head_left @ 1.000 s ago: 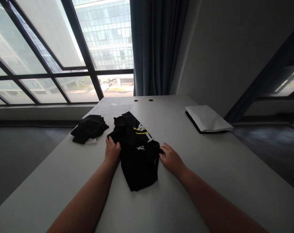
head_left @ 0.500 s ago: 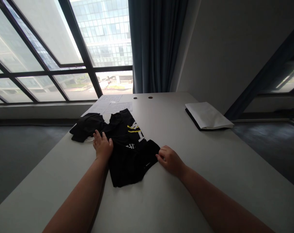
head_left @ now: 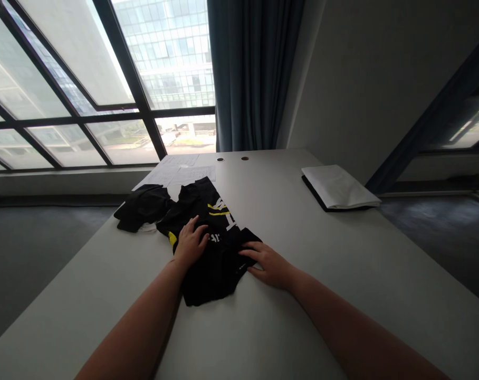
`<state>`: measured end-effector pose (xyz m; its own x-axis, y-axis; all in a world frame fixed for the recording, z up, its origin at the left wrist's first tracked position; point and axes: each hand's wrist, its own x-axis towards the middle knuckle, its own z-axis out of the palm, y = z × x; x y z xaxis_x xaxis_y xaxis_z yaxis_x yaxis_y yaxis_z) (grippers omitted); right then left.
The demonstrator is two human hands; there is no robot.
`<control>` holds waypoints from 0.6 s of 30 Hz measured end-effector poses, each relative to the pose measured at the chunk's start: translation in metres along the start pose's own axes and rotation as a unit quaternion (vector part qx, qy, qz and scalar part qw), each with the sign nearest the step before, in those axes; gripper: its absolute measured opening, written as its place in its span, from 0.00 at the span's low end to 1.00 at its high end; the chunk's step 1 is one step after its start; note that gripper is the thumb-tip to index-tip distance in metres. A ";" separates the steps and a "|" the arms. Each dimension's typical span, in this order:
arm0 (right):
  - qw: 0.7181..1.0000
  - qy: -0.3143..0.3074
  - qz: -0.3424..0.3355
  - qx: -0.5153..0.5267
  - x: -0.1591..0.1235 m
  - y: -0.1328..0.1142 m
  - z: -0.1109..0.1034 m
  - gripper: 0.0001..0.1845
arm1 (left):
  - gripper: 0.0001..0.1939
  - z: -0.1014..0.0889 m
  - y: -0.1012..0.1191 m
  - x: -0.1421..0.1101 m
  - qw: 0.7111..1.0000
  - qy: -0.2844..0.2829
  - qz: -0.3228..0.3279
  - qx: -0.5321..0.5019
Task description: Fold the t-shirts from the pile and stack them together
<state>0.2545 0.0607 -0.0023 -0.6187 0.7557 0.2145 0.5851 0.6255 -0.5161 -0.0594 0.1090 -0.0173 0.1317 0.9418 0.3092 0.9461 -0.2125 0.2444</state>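
Note:
A black T-shirt (head_left: 211,282) with white lettering and yellow stripes lies partly folded on the white table, stretching away from me. My left hand (head_left: 191,244) rests on its middle, fingers apart, beside the white print. On the shirt's right edge lies my right hand (head_left: 268,265), its fingers spread over the black cloth. A yellow patch of the shirt shows just left of my left hand. Touching or very near the shirt's far left side is a bunched dark garment (head_left: 142,206) with a bit of white under it.
Printed paper sheets (head_left: 192,174) lie at the table's far left. A folded white cloth (head_left: 338,186) on something black sits at the right. The white table (head_left: 295,332) has two cable holes near its far end, below a blue curtain (head_left: 251,79) and windows.
My left hand has moved right, from the shirt's left edge onto its middle, and a yellow patch now shows. My right hand's fingers have opened from a pinch at the right edge and spread onto the cloth.

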 end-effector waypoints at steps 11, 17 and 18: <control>0.997 0.012 -0.023 -0.079 -0.013 -0.061 0.017 0.32 | 0.18 0.000 0.002 0.001 0.998 -0.023 -0.014 0.062; 0.983 -0.098 -0.155 -0.029 -0.013 -0.094 0.043 0.32 | 0.21 -0.001 -0.003 0.002 0.998 -0.039 0.005 0.054; 0.980 -0.113 -0.160 -0.029 -0.010 -0.092 0.043 0.30 | 0.21 -0.002 -0.003 0.003 0.997 -0.040 0.005 0.060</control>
<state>0.1846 -0.0130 0.0077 -0.8717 0.4609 0.1661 0.3665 0.8385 -0.4032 -0.0628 0.1119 -0.0158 0.1607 0.9585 0.2356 0.9724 -0.1947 0.1285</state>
